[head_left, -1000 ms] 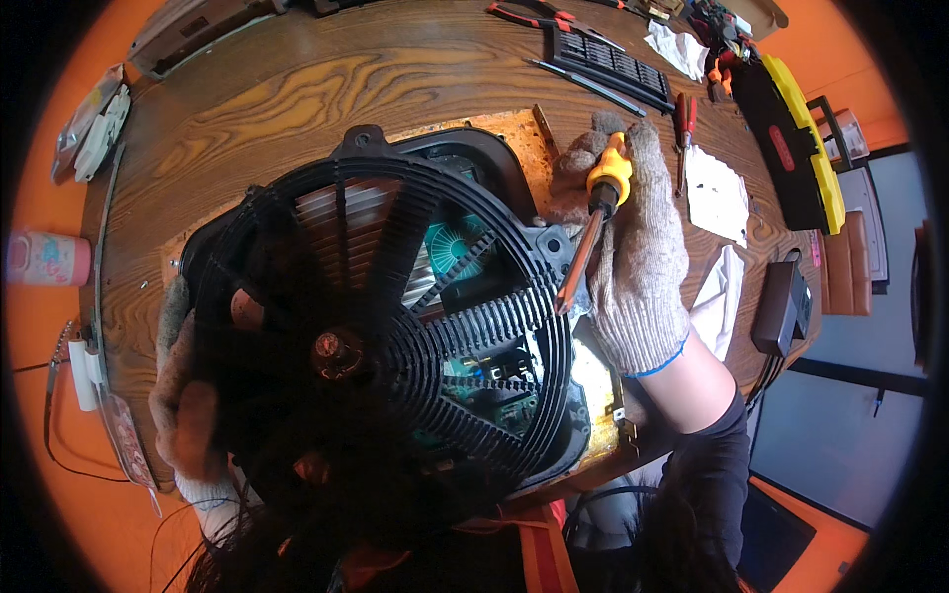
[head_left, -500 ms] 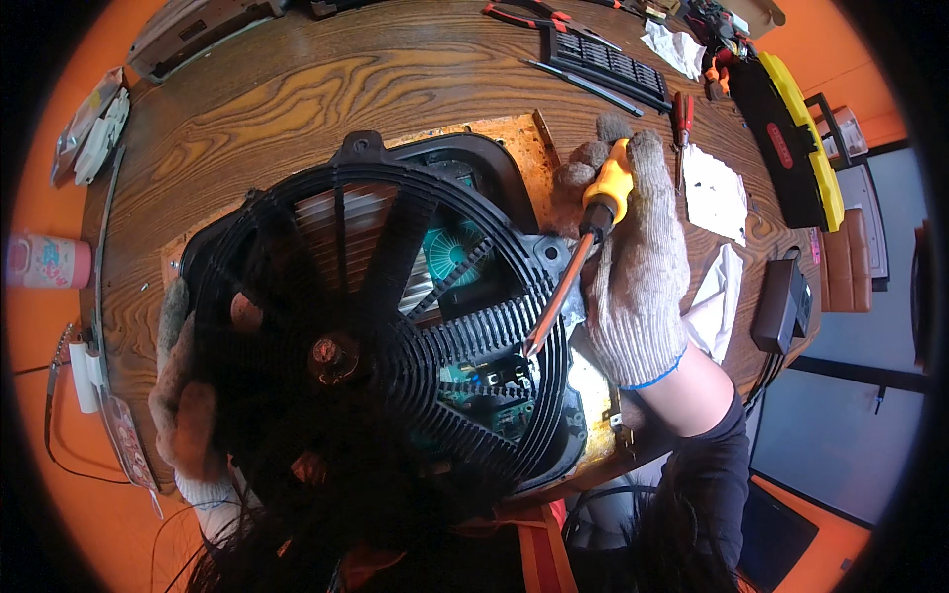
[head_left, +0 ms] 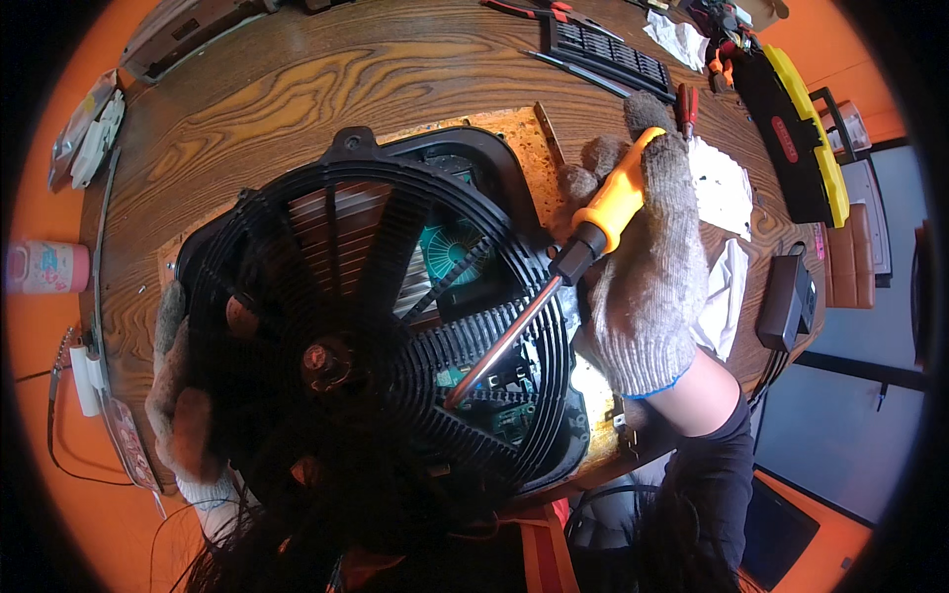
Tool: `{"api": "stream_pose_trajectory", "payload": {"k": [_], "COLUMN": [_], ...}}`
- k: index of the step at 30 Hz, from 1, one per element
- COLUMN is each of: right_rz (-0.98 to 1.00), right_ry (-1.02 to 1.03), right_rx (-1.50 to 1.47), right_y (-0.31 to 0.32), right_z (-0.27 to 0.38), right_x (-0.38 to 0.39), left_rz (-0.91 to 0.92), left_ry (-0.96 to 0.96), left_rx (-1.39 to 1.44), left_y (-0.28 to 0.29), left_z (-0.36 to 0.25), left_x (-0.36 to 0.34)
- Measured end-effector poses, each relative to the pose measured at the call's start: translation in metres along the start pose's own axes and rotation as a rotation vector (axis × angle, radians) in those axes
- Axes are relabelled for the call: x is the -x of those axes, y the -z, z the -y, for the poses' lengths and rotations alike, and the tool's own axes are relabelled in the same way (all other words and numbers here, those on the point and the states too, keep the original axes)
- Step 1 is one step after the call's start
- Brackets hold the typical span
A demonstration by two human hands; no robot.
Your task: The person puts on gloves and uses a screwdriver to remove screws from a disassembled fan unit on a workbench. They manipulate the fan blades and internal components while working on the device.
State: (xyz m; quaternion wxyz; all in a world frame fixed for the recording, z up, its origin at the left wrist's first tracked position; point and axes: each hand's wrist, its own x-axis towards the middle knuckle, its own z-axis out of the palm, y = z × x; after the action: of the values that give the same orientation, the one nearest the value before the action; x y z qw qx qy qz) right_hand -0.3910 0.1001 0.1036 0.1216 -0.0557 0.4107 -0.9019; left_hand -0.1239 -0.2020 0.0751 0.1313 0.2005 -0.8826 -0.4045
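A round black fan (head_left: 455, 346) with a ribbed grille lies before me over a black housing (head_left: 506, 158). Green circuit boards (head_left: 457, 252) and metal fins show through its gaps. My right hand (head_left: 652, 257), in a grey knit glove, is closed round a screwdriver (head_left: 618, 193) with a yellow handle, black collar and coppery shaft. The shaft slants down left across the grille, its tip over the lower right part; whether it touches anything I cannot tell. At the fan's left edge my gloved left hand (head_left: 183, 395) grips the rim. Shadow darkens the lower fan.
A rusty metal plate (head_left: 539, 158) lies under the housing on the wooden table (head_left: 297, 79). Farther right are a bit set (head_left: 608, 54), a red-handled screwdriver (head_left: 687, 109), white cloths (head_left: 720, 188), a black and yellow toolbox (head_left: 791, 138) and a black power adapter (head_left: 784, 299).
The screwdriver's tip has moved left and toward me across the grille, and its handle has tilted over. My right hand has shifted slightly right. My left hand stays at the fan's edge.
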Motion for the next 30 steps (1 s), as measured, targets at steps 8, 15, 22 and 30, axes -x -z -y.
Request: {"api": "stream_pose_trajectory", "payload": {"k": [8,15,22,30], "right_rz": [-0.030,0.110,0.056,-0.002], "right_ry": [0.013,-0.087,0.593,0.569], "right_rx": [-0.006,-0.011,0.443,0.833], "right_y": [0.003,-0.002,-0.003,-0.005], "right_z": [-0.009,0.013,0.063,0.037], "right_x": [0.002,-0.004,-0.028,-0.031], "left_rz": [0.001,0.047,-0.065,-0.174], "left_ry": [-0.030,0.063,0.022,0.045], "left_rx": [0.621,0.863,0.555,0.633], "left_y": [-0.008,-0.019,-0.018,-0.028], "left_z": [-0.005,-0.021,-0.054,-0.062], "left_x": [-0.010,-0.007,-0.013,-0.011]}}
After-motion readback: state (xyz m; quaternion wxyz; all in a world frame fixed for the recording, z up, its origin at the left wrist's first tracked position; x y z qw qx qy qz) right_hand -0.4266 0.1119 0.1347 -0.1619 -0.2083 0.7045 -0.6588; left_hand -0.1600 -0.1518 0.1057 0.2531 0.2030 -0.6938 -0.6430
